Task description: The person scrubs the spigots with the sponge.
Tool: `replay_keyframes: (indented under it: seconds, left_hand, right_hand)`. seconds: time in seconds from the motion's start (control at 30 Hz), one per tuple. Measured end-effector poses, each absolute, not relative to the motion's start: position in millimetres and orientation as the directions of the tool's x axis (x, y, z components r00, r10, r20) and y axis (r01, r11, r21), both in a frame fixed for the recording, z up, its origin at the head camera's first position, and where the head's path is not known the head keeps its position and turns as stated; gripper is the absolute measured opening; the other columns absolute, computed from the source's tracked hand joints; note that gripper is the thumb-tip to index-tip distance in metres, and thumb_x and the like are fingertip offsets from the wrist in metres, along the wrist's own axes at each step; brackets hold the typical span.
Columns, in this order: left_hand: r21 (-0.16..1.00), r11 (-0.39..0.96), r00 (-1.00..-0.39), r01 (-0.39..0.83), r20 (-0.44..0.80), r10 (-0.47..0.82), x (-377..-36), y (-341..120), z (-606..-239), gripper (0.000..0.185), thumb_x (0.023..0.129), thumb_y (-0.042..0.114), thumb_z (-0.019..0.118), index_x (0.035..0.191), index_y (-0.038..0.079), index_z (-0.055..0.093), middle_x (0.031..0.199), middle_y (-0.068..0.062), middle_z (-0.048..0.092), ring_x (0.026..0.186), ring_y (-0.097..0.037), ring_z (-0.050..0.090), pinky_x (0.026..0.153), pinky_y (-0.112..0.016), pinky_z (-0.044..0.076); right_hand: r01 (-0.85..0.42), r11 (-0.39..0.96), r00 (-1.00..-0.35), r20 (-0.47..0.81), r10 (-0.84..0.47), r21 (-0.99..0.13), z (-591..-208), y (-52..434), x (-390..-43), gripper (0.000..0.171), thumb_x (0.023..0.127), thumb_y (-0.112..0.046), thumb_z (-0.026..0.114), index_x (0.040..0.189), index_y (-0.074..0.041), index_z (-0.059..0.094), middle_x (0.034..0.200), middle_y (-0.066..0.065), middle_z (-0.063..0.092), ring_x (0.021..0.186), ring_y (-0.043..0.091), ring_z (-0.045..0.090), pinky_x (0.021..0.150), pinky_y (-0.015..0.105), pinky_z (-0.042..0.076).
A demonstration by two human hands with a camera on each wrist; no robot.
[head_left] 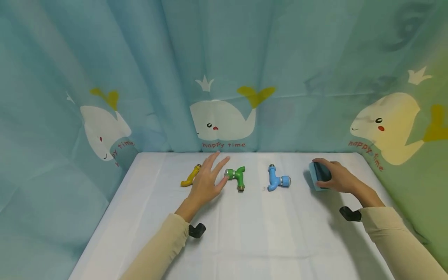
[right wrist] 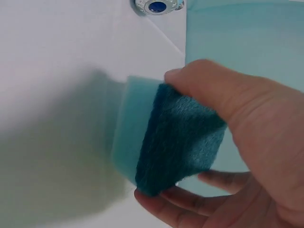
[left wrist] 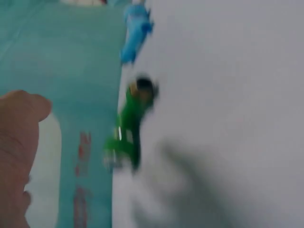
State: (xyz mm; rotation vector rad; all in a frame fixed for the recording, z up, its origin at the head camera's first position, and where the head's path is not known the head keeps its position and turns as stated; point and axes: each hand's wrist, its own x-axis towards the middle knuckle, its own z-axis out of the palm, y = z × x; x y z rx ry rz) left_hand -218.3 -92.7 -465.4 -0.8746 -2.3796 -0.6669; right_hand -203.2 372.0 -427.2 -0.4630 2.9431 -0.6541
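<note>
Your right hand (head_left: 337, 179) grips the light-blue sponge with dark scouring pad (head_left: 319, 175) at far right, while your spread left hand (head_left: 206, 182) touches the green plastic faucet (head_left: 238, 177).

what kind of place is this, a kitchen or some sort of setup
Probably a staged tabletop setup, not a kitchen: a white table walled in by a whale-print curtain, with three loose plastic taps, yellow, green and blue, laid in a row, plumbed to nothing.
</note>
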Motion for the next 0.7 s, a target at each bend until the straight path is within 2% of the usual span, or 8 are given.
replay_keyframes:
  seconds: [0.1,0.2,0.33,0.43,0.5,0.6,0.7]
  left_hand:
    - [0.317,0.640,-0.692,0.700,0.521,0.499,-222.7,-58.1,-463.0,0.069,0.094,0.025,0.077,0.155,0.021,0.046,0.157,-0.016,0.042,0.141,-0.035,0.046,0.112,-0.054,0.042]
    - [0.364,0.632,-0.728,0.684,0.385,0.567,-227.4,-27.6,-463.9,0.068,0.097,0.032,0.073,0.157,0.023,0.043,0.158,-0.014,0.042,0.139,-0.033,0.048,0.106,-0.052,0.049]
    - [0.401,0.630,-0.740,0.665,0.238,0.629,-237.2,4.8,-469.4,0.069,0.097,0.038,0.073,0.156,0.021,0.044,0.157,-0.013,0.044,0.136,-0.031,0.052,0.102,-0.049,0.052]
    - [0.422,0.625,-0.733,0.657,0.163,0.660,-245.9,23.8,-474.0,0.072,0.093,0.040,0.078,0.154,0.019,0.048,0.156,-0.012,0.045,0.136,-0.030,0.052,0.107,-0.047,0.048]
    - [0.424,0.624,-0.724,0.656,0.119,0.680,-250.9,34.3,-476.9,0.075,0.091,0.042,0.080,0.154,0.019,0.048,0.156,-0.012,0.044,0.139,-0.030,0.050,0.110,-0.045,0.046]
    - [0.429,0.619,-0.707,0.657,0.068,0.704,-254.7,48.0,-478.8,0.081,0.088,0.043,0.082,0.156,0.021,0.046,0.159,-0.012,0.041,0.142,-0.030,0.046,0.111,-0.044,0.045]
    - [0.431,0.624,-0.704,0.652,0.038,0.709,-253.9,61.7,-476.8,0.078,0.087,0.042,0.083,0.155,0.024,0.047,0.161,-0.014,0.038,0.142,-0.030,0.045,0.110,-0.044,0.046]
  right_hand:
    - [-0.256,0.853,-0.960,0.016,-0.279,-0.454,-428.6,374.8,-192.0,0.081,0.085,-0.024,0.086,0.148,-0.002,0.040,0.139,0.041,0.042,0.114,0.053,0.049,0.085,0.068,0.047]
    - [-0.255,0.836,-0.964,0.061,-0.259,-0.487,-430.3,377.8,-181.5,0.081,0.086,-0.023,0.085,0.149,-0.001,0.040,0.145,0.038,0.038,0.116,0.051,0.049,0.087,0.067,0.047]
    - [-0.257,0.805,-0.965,0.095,-0.245,-0.534,-431.4,383.3,-169.2,0.083,0.087,-0.022,0.085,0.152,-0.002,0.037,0.143,0.033,0.041,0.107,0.043,0.053,0.079,0.051,0.053]
    - [-0.262,0.787,-0.964,0.121,-0.235,-0.559,-433.4,387.3,-160.6,0.084,0.087,-0.019,0.085,0.153,-0.003,0.036,0.139,0.032,0.042,0.102,0.038,0.054,0.070,0.036,0.055]
    - [-0.271,0.773,-0.962,0.143,-0.231,-0.573,-434.7,389.4,-155.4,0.085,0.087,-0.016,0.085,0.154,-0.003,0.035,0.139,0.033,0.041,0.102,0.038,0.052,0.067,0.030,0.055]
    - [-0.282,0.767,-0.959,0.170,-0.225,-0.576,-436.9,392.4,-148.9,0.086,0.086,-0.013,0.084,0.156,-0.002,0.034,0.141,0.036,0.039,0.104,0.040,0.050,0.066,0.030,0.055]
    - [-0.269,0.773,-0.963,0.164,-0.213,-0.575,-437.2,395.2,-143.4,0.087,0.087,-0.014,0.084,0.156,-0.002,0.034,0.144,0.037,0.036,0.106,0.043,0.050,0.069,0.036,0.057]
